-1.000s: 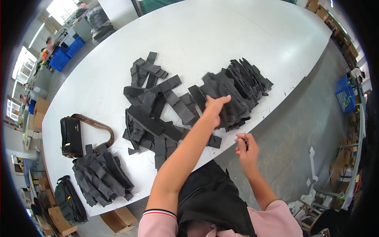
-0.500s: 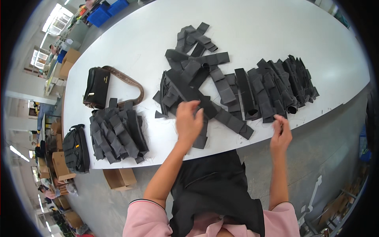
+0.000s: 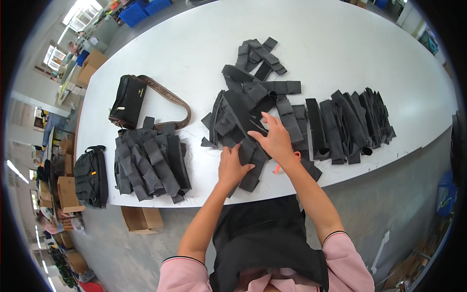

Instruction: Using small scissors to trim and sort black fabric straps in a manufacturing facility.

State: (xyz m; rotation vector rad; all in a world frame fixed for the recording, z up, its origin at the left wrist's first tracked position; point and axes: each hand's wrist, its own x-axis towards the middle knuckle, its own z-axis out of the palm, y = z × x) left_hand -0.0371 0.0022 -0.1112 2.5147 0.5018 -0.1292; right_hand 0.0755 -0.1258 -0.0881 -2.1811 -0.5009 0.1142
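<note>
Dark grey fabric strips lie in a loose heap in the middle of the white table. My left hand rests flat on a strip at the heap's near edge, fingers spread. My right hand presses on the strips just to its right, fingers apart; an orange thing peeks out under its wrist. A row of overlapped strips runs to the right. A neater stack of strips lies to the left.
A black handbag with a brown strap lies at the table's left. A black bag sits at the left end. Cardboard boxes stand on the floor below; blue crates are far off.
My view has swung, so the heap now lies straight ahead. My left hand has drawn back to the heap's near edge. My right hand has come up from beside the table onto the strips.
</note>
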